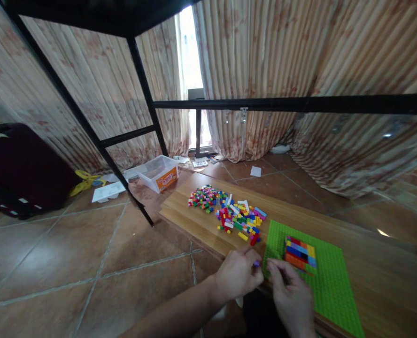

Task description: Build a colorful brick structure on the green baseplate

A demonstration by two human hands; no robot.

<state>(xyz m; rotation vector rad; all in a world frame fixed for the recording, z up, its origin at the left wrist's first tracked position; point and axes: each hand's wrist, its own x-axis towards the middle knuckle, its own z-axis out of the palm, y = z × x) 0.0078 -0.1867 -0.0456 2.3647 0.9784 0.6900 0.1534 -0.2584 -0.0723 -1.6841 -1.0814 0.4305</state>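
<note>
The left hand (pixel 238 273) pinches a small purple plastic brick (pixel 256 264) just beside the right hand (pixel 290 287), whose hold I cannot tell, an apparent brick-handling step calling next for fine control.

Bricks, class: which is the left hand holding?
The small purple brick, in the left hand; the loose bricks lie on the table, the joined block sits on the green baseplate.

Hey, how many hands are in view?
2: the left hand, near the loose bricks, holding a small purple piece; the right hand, at the edge of the green baseplate.
</note>
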